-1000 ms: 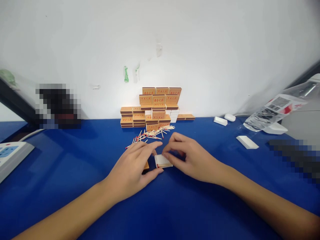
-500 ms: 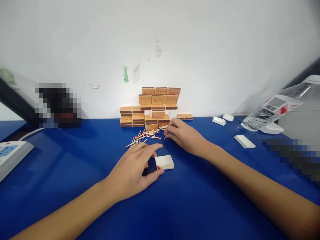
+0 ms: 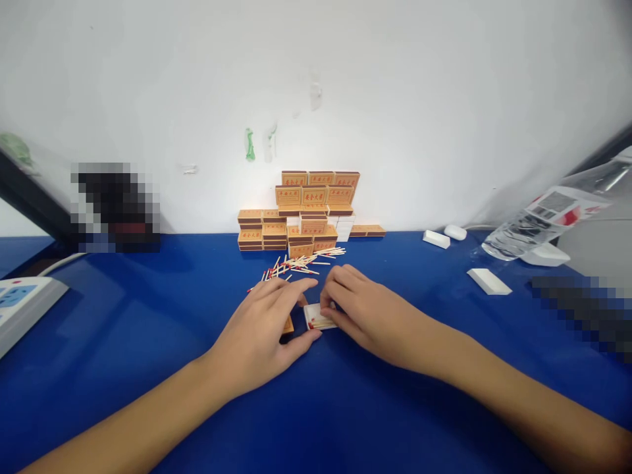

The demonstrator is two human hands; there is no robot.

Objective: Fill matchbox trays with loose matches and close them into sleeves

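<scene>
A small white matchbox tray (image 3: 311, 309) lies on the blue table with several red-tipped matches (image 3: 320, 324) in it. My left hand (image 3: 261, 326) curves round its left end, thumb at the near corner and a fingertip at the far one. Under that palm, part of an orange matchbox sleeve (image 3: 288, 325) shows. Over the tray's right side is my right hand (image 3: 353, 303), thumb and fingers pinched together on a match that they mostly cover. Behind both hands spreads a loose pile of matches (image 3: 296, 264).
Orange matchboxes (image 3: 314, 196) are stacked against the wall, with white trays (image 3: 344, 227) among them. To the right are white pieces (image 3: 488, 282), a white rounded case (image 3: 455, 232) and a tilted clear bottle (image 3: 533, 220). A power strip (image 3: 29, 303) sits at left.
My right hand has come from the match pile toward me and down to the tray, carrying a match. My left hand stays round the tray's left end.
</scene>
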